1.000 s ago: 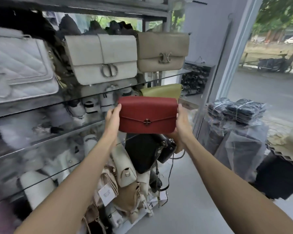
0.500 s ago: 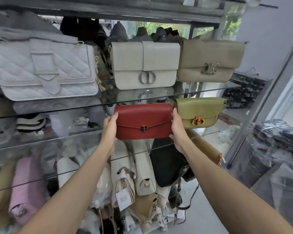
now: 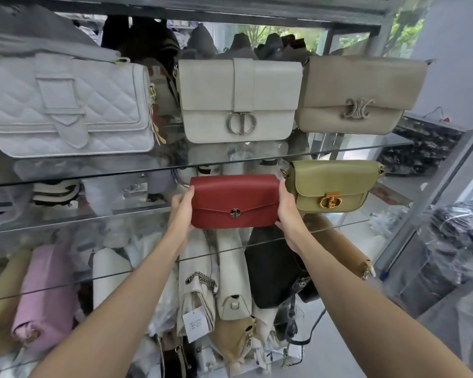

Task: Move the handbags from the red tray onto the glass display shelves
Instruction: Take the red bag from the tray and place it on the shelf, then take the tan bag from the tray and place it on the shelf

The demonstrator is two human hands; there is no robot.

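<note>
Holding red handbag (image 3: 234,201) upright at the middle glass shelf (image 3: 74,217), left hand (image 3: 181,211) and right hand (image 3: 289,211) clamped on its two ends, fingers hidden behind the bag. Positioned just left of olive handbag (image 3: 332,186), beneath cream handbag (image 3: 239,99) and taupe handbag (image 3: 359,92); contact of bag base with the glass cannot be determined. Lower bags blurred through glass, quilted white handbag (image 3: 66,105) cut off at left.
</note>
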